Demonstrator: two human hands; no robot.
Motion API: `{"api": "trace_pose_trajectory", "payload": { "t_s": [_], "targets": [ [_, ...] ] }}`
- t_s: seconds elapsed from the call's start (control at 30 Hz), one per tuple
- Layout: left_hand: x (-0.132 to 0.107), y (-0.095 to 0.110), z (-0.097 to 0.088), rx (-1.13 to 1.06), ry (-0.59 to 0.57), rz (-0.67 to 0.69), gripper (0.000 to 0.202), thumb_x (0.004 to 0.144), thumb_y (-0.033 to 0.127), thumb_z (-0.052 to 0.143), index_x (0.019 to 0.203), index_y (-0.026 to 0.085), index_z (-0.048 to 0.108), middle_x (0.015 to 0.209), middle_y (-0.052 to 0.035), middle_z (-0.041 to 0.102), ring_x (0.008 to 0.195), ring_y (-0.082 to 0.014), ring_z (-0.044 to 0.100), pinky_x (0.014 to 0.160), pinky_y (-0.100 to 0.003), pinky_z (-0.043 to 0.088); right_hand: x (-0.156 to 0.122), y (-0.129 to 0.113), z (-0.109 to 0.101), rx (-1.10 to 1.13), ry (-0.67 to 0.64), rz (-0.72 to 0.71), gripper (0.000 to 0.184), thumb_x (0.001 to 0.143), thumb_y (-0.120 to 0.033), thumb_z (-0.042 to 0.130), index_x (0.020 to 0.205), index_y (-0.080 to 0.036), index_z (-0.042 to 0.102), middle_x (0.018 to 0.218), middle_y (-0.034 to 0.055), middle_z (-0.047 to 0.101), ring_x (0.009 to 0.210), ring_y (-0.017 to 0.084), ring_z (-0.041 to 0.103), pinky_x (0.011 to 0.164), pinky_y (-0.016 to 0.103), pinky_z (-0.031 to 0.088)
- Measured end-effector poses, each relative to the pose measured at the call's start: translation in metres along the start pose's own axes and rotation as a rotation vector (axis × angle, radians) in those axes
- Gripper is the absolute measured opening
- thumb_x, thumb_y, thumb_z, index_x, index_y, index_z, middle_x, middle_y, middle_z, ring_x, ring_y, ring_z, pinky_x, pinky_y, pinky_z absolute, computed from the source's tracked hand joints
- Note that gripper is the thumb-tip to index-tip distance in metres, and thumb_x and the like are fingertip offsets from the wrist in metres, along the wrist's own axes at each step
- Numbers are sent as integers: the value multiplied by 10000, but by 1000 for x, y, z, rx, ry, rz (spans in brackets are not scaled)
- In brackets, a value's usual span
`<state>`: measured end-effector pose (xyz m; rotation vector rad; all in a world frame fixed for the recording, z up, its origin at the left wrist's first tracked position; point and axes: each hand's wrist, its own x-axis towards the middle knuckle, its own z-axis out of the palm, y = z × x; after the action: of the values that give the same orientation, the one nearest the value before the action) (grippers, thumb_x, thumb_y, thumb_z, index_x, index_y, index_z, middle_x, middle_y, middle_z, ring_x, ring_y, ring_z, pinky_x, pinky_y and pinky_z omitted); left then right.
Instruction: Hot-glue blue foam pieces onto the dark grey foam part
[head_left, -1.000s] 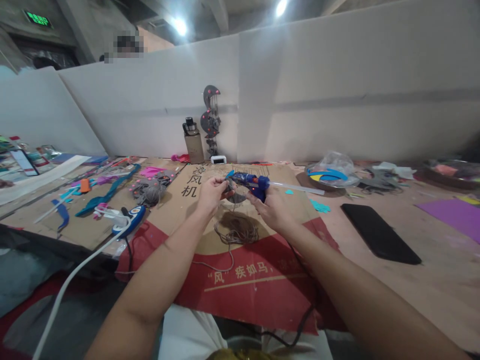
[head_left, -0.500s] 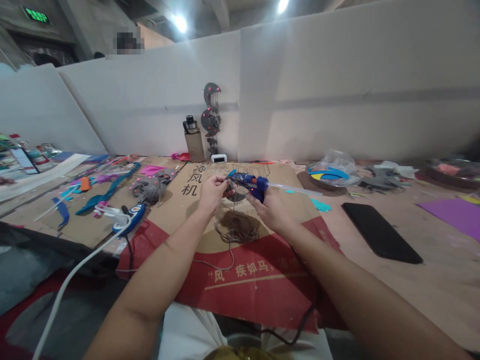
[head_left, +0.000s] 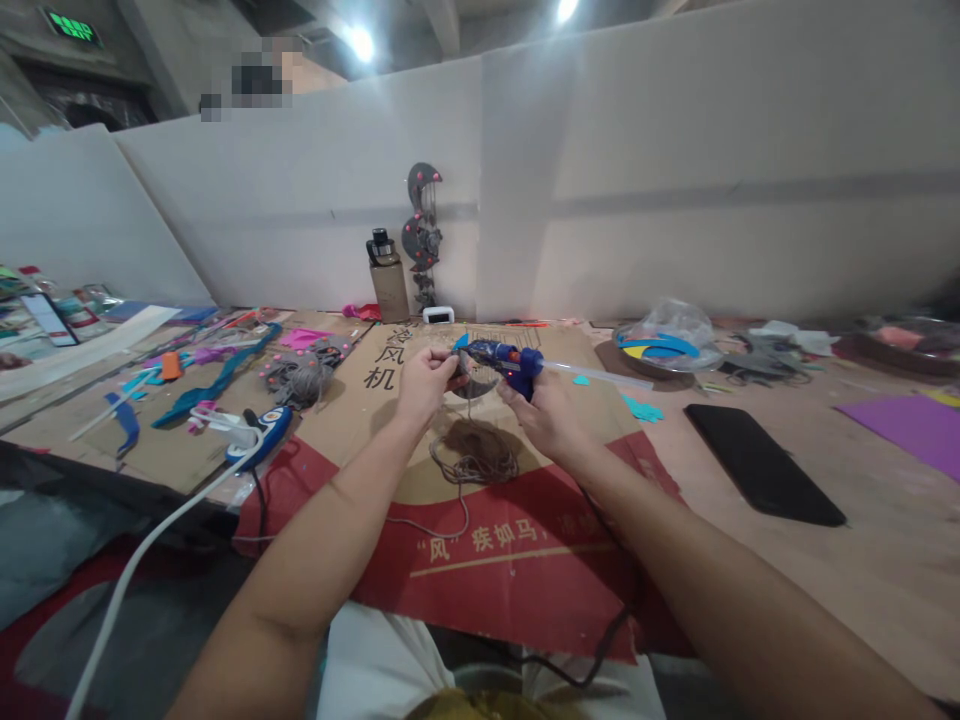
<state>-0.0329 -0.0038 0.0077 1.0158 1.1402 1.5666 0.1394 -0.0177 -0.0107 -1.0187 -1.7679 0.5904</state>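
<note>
My right hand [head_left: 546, 405] is closed around the grip of a blue hot glue gun [head_left: 520, 368]. A long clear glue stick [head_left: 600, 375] juts out of its back, and its nozzle points left. My left hand [head_left: 426, 385] pinches a small grey piece with a pointed blue bit [head_left: 460, 343] standing up from it; the fingers cover much of the piece. The gun's nozzle is close to that piece; whether they touch I cannot tell. A strand runs down from there to a loose heap of grey-brown yarn [head_left: 476, 455] on the cardboard [head_left: 510, 570].
Left stand a blue-and-white power strip [head_left: 262, 440] and a grey yarn bundle [head_left: 304, 375]. A bottle [head_left: 388, 285] and a grey crescent hanging [head_left: 421, 235] are at the back. Right lie a black phone-like slab [head_left: 761, 465], blue scraps [head_left: 643, 408] and purple sheet [head_left: 904, 430]. The gun's cord [head_left: 600, 655] hangs at the front.
The glue gun and my right hand have shifted slightly right. The blue bit at my left fingertips now points up more, and my left hand has barely moved.
</note>
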Motion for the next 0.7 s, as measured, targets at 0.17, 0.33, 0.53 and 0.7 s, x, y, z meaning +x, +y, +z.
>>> {"api": "trace_pose_trajectory", "payload": {
  "t_s": [0.17, 0.33, 0.53, 0.7],
  "targets": [
    [-1, 1, -1, -9, -2, 12, 64, 807, 134, 645, 790, 136, 584, 728, -56, 705, 665, -142, 679, 699, -308, 579, 1, -2, -1, 35, 21, -6, 355, 859, -387, 535, 1148, -200, 624, 1047, 113, 686, 950, 283, 630, 859, 438, 491],
    [0, 1, -1, -9, -11, 20, 59, 811, 135, 643, 788, 134, 588, 741, -64, 708, 663, -140, 677, 697, -311, 583, 0, -3, -1, 58, 37, 1, 345, 857, -393, 547, 1149, -227, 623, 961, 89, 687, 891, 272, 640, 795, 414, 514],
    [0, 1, -1, -5, -11, 17, 73, 809, 141, 650, 775, 137, 585, 706, -52, 701, 633, -138, 667, 666, -302, 579, -1, -5, -1, 22, 8, -18, 306, 867, -393, 553, 1106, -220, 632, 1050, 112, 690, 971, 285, 637, 889, 461, 491],
    [1, -1, 0, 16, -12, 7, 122, 780, 163, 701, 747, 137, 587, 637, -20, 663, 576, -125, 639, 671, -317, 586, -3, -7, 2, 36, -5, -30, 307, 864, -348, 559, 1131, -207, 615, 1155, 132, 678, 1078, 297, 615, 953, 480, 470]
  ]
}}
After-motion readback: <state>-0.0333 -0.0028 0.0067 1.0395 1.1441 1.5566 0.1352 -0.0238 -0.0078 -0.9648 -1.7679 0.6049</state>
